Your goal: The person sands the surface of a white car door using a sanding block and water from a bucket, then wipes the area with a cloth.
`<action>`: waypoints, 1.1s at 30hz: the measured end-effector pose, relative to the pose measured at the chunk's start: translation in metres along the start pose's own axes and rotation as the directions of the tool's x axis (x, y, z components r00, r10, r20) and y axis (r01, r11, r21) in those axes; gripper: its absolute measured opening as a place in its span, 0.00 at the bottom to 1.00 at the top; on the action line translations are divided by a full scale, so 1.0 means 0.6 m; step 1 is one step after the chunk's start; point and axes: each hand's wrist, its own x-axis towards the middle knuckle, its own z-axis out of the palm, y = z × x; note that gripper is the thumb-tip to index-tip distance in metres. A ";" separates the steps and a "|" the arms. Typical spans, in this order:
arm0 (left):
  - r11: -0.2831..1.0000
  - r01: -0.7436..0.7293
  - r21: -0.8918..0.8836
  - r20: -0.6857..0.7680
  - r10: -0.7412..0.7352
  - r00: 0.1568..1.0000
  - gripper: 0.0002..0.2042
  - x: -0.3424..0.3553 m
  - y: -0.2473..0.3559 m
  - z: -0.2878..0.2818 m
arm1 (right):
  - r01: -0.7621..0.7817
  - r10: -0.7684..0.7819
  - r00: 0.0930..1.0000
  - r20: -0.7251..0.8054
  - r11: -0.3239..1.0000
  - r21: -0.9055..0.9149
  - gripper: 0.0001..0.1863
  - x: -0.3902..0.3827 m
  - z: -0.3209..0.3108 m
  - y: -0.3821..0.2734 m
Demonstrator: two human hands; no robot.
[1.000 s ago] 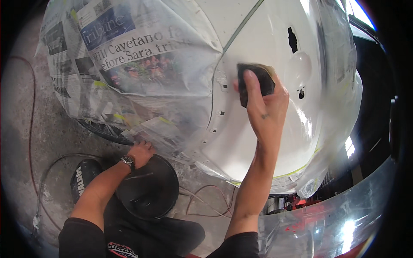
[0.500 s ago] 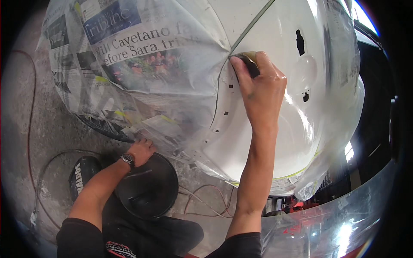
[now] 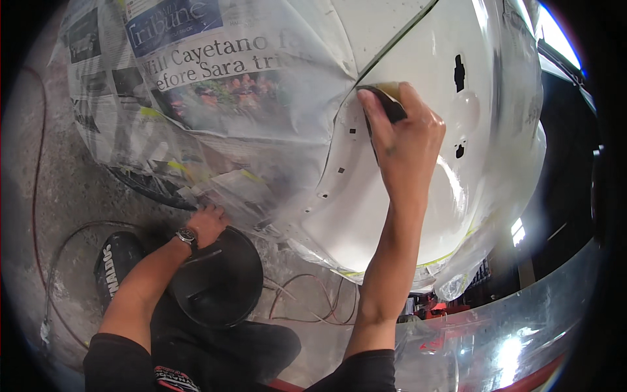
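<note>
My right hand [image 3: 408, 144] is closed around a dark, yellow-edged pad [image 3: 394, 106], pressed to the white body panel [image 3: 431, 235] just right of its diagonal seam. The panel has several cut-out holes [image 3: 459, 72]. Left of the seam, newspaper and cloudy plastic sheeting [image 3: 261, 117] cover the bodywork. Low on the left, my left hand [image 3: 208, 224] has its fingers curled over the lower edge of the covering, at the rim of a round black container [image 3: 219, 281]; what the fingertips grip is unclear.
Hoses [image 3: 39, 170] run over the rough concrete floor [image 3: 59, 130], some looped [image 3: 333, 307] below the panel. My dark shoe [image 3: 117, 261] is beside the container. More plastic sheeting hangs at the right, above a shiny curved surface [image 3: 483, 346] with red items behind it.
My right hand has moved up toward the seam with the pad, turning so its back faces up more. My left hand stays by the container. The view has shifted slightly.
</note>
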 end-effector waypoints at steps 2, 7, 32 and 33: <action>0.999 0.001 0.040 0.032 -0.003 0.999 0.12 0.001 0.003 0.004 | 0.016 -0.015 1.000 0.009 0.999 -0.037 0.14 -0.001 0.002 0.008; 1.000 0.012 -0.011 0.011 -0.012 1.000 0.11 0.000 0.001 -0.002 | -0.047 0.053 0.997 0.053 0.993 -0.110 0.13 -0.046 -0.001 0.013; 0.998 0.036 -0.054 0.049 -0.034 0.998 0.14 0.003 0.008 -0.016 | -0.217 0.235 0.966 0.104 0.964 -0.155 0.13 -0.226 0.069 0.103; 0.999 0.033 -0.036 0.046 -0.032 0.998 0.14 0.001 0.006 -0.014 | -0.212 0.232 0.965 0.122 0.964 -0.159 0.14 -0.241 0.071 0.107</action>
